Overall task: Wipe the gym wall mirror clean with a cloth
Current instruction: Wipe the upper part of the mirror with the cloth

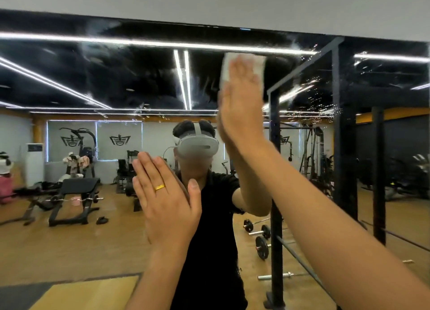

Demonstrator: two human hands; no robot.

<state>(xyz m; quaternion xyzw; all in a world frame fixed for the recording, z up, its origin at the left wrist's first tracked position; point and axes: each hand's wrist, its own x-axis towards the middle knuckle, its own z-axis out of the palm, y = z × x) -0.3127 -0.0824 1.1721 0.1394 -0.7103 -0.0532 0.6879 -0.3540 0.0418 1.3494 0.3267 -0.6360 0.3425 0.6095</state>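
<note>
The white cloth (260, 66) lies flat against the mirror (116, 77), high up, under the right hand (240, 93). What shows of it runs up and down, its top edge about level just above the fingertips. A strip shows on each side of the fingers and the rest is hidden under the palm.

The right hand is spread flat with its fingers straight, close together and pointing up, pressing the cloth to the glass. Beads and streaks of wet (325, 110) speckle the mirror just right of this hand.

Lower and to the left, the left hand (165, 193) is also flat, with straight fingers pointing up and the thumb apart. It holds nothing, appears to rest on the glass, and wears a gold ring (160, 187).

Between the hands the reflection shows a grey headset (197, 147). A weight bench (76, 193) is reflected left of the left hand.
</note>
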